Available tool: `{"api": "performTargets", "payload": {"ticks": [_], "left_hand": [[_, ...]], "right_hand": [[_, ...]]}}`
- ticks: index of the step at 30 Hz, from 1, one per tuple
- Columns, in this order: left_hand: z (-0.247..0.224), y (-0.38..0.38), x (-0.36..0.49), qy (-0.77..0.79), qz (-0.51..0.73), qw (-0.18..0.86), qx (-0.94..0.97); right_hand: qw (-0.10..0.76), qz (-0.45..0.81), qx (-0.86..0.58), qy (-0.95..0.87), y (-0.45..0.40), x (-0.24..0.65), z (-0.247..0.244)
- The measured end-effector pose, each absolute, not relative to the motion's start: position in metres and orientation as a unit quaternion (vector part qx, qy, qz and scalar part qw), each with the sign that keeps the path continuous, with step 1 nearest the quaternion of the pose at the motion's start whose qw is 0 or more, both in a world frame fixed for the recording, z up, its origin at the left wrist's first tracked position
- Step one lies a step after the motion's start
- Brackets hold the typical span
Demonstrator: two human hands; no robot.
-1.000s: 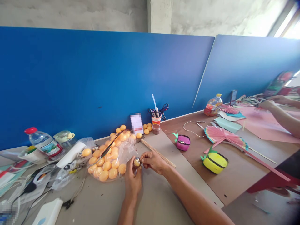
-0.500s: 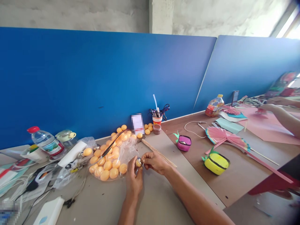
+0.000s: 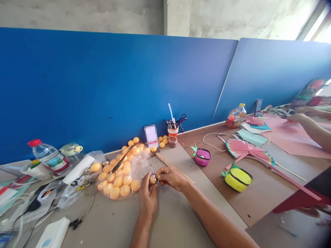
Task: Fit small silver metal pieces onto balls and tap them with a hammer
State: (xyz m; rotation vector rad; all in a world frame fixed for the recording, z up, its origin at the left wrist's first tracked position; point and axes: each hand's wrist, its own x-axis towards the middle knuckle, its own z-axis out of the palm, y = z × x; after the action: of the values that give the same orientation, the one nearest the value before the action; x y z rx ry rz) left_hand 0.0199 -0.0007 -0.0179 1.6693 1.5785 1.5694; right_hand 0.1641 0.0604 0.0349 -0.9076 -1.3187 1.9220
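Between the thumb and fingers of my left hand is a small ball, partly covered with shiny silvery and gold-toned pieces. My right hand is closed in a pinch at the ball's right side; anything in its fingertips is too small to make out. Left of my hands lies a clear plastic bag full of orange balls. Behind the right hand, a bundle of thin wooden sticks rests on the grey table.
Pens stand in a paper cup beside a small round tub. A purple pouch, a yellow pouch and a pink paper fan lie rightward. Bottles and cables crowd the left. A co-worker's arm reaches over pink paper.
The whole view has shifted very slightly. Both hands stay around the ball in nearly the same pose.
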Motion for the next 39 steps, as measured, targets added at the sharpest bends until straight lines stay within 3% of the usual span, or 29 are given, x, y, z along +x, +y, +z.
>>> {"api": "performTargets", "payload": {"ticks": [29, 35, 39], "left_hand": [[-0.019, -0.002, 0.022, 0.583, 0.536, 0.148, 0.592], [-0.020, -0.002, 0.022, 0.585, 0.533, 0.174, 0.586], [-0.019, -0.001, 0.024, 0.589, 0.552, 0.223, 0.547]], "right_hand": [[0.327, 0.718, -0.407, -0.461, 0.057, 0.154, 0.024], [0.340, 0.683, -0.435, -0.478, 0.055, 0.148, 0.023], [0.333, 0.725, -0.394, -0.456, 0.060, 0.155, 0.028]]}}
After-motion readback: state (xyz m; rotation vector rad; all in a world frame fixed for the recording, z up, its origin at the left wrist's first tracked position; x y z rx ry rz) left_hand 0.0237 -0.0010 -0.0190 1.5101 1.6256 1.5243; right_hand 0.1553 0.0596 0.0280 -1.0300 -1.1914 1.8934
